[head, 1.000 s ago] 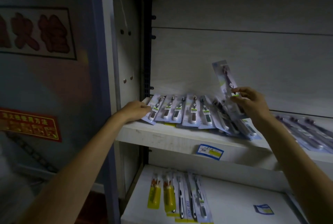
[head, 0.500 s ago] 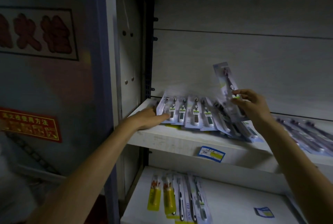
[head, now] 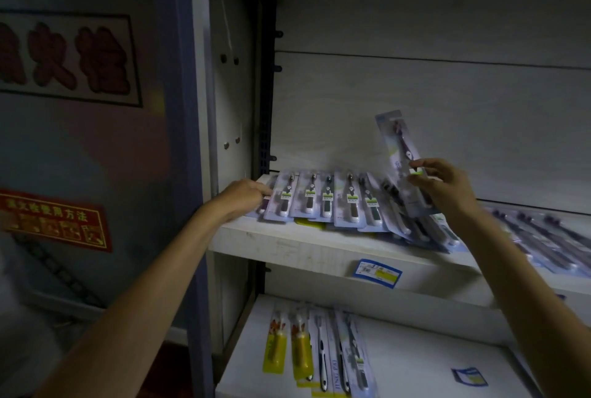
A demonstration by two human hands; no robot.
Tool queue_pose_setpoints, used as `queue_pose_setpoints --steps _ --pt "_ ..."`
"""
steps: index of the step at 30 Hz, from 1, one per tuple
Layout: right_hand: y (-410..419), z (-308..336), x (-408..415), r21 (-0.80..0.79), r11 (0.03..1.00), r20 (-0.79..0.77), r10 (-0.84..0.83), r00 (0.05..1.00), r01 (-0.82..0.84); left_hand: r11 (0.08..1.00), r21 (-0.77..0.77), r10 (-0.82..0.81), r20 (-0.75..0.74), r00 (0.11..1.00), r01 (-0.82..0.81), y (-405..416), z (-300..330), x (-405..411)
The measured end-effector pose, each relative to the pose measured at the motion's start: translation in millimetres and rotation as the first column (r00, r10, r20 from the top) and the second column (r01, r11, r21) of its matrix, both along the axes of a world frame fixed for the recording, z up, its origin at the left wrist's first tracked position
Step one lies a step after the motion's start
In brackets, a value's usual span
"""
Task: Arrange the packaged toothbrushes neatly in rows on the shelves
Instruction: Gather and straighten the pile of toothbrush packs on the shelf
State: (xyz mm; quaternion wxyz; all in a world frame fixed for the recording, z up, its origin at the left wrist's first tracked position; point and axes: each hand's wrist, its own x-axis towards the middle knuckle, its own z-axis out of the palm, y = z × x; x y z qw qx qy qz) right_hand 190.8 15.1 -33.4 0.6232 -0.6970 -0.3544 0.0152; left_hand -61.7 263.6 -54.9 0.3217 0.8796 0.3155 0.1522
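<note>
The packaged toothbrushes (head: 323, 201) lie side by side along the left end of the upper shelf (head: 287, 245), heads toward the back wall, with a looser, overlapping fan of packs (head: 412, 221) just to their right. Each pack is judged light, thin and semi-rigid: a card back with a clear blister, likely slick on the plastic face and prone to sliding or bending if pinched at one corner. Grasp along the long edges near mid-length. The right hand (head: 443, 186) grips one raised pack (head: 399, 148) at its lower half, fingers curled round the edge, card tilted upright above the fan. The left hand (head: 246, 197) rests at the left end of the row, fingertips against the outermost pack; whether it pinches or only presses cannot be told. Further dark packs (head: 543, 231) lie angled on the same shelf to the right. A blue price tag (head: 377, 272) is fixed to the shelf front. The lower shelf (head: 431, 365) carries a short row of yellow and white packs (head: 316, 349). The overlapping fan obstructs a flat placement.
</note>
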Motion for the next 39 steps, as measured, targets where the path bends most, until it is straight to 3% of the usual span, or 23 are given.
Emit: queue_pose_setpoints --steps 6,13,19,25,28,39 --pt "-5 0 1 0.006 1.0 0.004 -0.016 1.0 0.016 0.999 0.003 -0.049 -0.006 0.999 0.049 7 -3 0" --pt "-13 1 1 0.009 1.0 -0.01 -0.016 1.0 0.016 0.997 0.071 -0.013 -0.124 0.992 0.022 10 -1 8" --pt "-19 0 5 0.017 1.0 -0.014 -0.019 1.0 0.02 0.999 0.027 -0.017 -0.203 0.979 0.023 7 3 7" --pt "-21 0 11 0.009 1.0 -0.013 -0.018 1.0 0.018 0.966 0.193 0.207 -0.179 0.962 -0.172 -4 6 19" --pt "-23 -1 13 0.003 1.0 -0.015 -0.017 1.0 0.017 0.955 0.188 0.267 -0.195 0.944 -0.231 -12 13 20" --pt "-29 3 11 -0.032 0.999 -0.01 -0.007 1.0 0.007 0.971 0.067 0.233 -0.083 0.969 -0.228 -18 27 13"
